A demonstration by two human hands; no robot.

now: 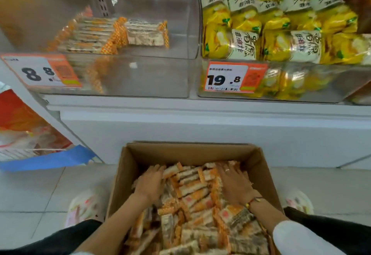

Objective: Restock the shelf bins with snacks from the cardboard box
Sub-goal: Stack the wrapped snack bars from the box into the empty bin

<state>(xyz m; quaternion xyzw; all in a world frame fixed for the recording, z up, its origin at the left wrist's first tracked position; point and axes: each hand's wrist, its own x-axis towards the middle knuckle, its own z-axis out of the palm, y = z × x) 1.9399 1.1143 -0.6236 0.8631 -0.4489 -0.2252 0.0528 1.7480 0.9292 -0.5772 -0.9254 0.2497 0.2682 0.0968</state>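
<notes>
An open cardboard box (192, 150) stands on the floor in front of me, filled with several orange-and-white snack packets (192, 190). Both my hands are down inside it. My left hand (150, 182) lies flat on the packets at the left, fingers stretched toward the box's far wall. My right hand (234, 182) lies flat on the packets at the right, a ring on one finger and a bracelet at the wrist. Between the hands sits a cluster of packets. Above, a clear shelf bin (152, 78) holds a small pile of the same packets (112, 34) at its left.
To the right a second clear bin (285, 82) is packed with yellow snack bags (281, 24). Price tags read 8.8 (40, 70) and 19.8 (230, 78). A white shelf ledge (200, 112) juts out over the box. An orange and blue bag (30, 134) leans at the left.
</notes>
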